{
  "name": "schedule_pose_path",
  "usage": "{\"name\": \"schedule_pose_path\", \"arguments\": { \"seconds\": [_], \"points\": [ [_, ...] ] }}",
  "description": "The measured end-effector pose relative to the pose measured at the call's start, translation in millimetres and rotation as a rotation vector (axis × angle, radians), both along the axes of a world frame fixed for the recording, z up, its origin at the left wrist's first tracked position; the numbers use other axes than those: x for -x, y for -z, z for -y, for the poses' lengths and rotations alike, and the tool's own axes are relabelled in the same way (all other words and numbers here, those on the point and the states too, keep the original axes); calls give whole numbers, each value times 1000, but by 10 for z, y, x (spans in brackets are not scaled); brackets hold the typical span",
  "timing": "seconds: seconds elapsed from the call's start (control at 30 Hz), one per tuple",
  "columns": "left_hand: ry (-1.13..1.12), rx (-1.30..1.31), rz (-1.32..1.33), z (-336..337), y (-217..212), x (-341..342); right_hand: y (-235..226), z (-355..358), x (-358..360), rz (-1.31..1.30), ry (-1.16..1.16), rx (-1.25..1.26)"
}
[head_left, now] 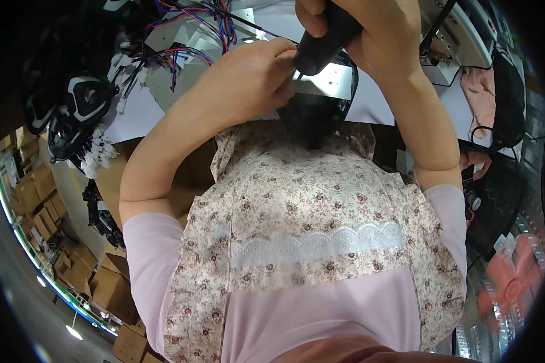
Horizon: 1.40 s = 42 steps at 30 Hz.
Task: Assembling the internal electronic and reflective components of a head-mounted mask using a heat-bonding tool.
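Observation:
My right hand (378, 42) is wrapped round a black power screwdriver (328, 41), tilted with its nose down and a thin bit showing below it. Under the nose lies a shiny metal plate (333, 81) on a glossy black housing (315, 114), which overhangs the table's near edge against my apron. Beside the bit, my left hand (257, 75) is closed, thumb and fingers pressed together at the plate's left side. Whatever those fingers pinch is hidden.
Red, blue and black wires (191, 54) with white connectors spread over grey metal plates at the left. Black moulded parts (72, 115) pile up far left. On the right are a white device (460, 36), a pink cloth (479, 94) and a pink fan (511, 284). Cardboard boxes (109, 290) stand lower left.

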<state>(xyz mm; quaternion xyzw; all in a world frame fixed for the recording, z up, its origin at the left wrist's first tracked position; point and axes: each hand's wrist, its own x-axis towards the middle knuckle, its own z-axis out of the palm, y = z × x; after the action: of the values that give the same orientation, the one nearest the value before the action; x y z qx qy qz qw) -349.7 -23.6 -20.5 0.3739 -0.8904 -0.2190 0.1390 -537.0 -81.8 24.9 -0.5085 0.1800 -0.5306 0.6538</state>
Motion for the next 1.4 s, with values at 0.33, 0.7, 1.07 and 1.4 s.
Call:
{"name": "schedule_pose_path", "arguments": {
  "seconds": [0.33, 0.7, 1.07, 1.4],
  "points": [
    [-31, -20, -116, -18, 30, 24, -4, -25, 101, 101, -26, -89],
    [-36, -166, -161, -85, 35, 11, 96, -88, 144, 154, 20, -45],
    [-33, -134, -193, -58, 86, 22, -33, -189, 101, 50, -21, -22],
    [-38, -27, -290, -91, 194, 23, 1, -95, 128, -90, -276, 284]
  ]
}}
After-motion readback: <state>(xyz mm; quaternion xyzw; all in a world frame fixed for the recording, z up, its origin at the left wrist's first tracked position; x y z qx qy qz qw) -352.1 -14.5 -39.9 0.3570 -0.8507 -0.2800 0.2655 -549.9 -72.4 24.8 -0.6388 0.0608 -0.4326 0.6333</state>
